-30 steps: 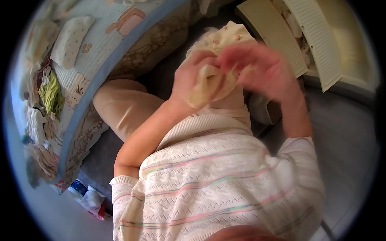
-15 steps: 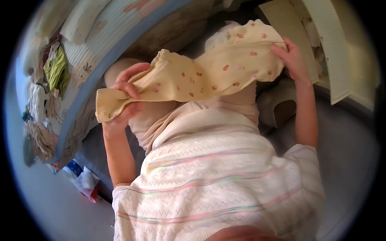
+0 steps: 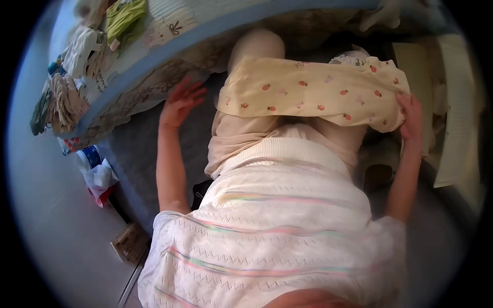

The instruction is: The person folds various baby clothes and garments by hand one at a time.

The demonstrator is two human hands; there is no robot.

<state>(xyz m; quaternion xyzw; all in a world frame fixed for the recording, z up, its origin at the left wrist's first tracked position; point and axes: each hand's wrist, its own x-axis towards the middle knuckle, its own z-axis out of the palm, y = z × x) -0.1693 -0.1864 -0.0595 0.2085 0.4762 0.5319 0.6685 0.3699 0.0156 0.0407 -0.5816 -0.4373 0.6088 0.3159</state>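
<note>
A pale yellow garment (image 3: 308, 92) printed with small strawberries lies stretched flat across my thighs, in a long folded strip. Its exact kind is hard to make out in this fold. At its right end, my right hand (image 3: 410, 115) has its fingers over the edge and grips the cloth. My left hand (image 3: 182, 102) is off the garment, raised to the left of it with the fingers spread and nothing in them. A bit of white lacy fabric (image 3: 349, 59) shows behind the garment's upper right edge.
A bed edge with a blue border (image 3: 138, 72) curves along the left and far side. On it lie a green cloth (image 3: 126, 23) and folded beige clothes (image 3: 67, 102). Cream open panels (image 3: 459, 113) stand at right. A white bag (image 3: 100, 177) and small wooden object (image 3: 130, 242) are at lower left.
My left hand has let go of the garment's left end and moved away, opening. The garment now lies flatter across my lap. The view has turned toward the left.
</note>
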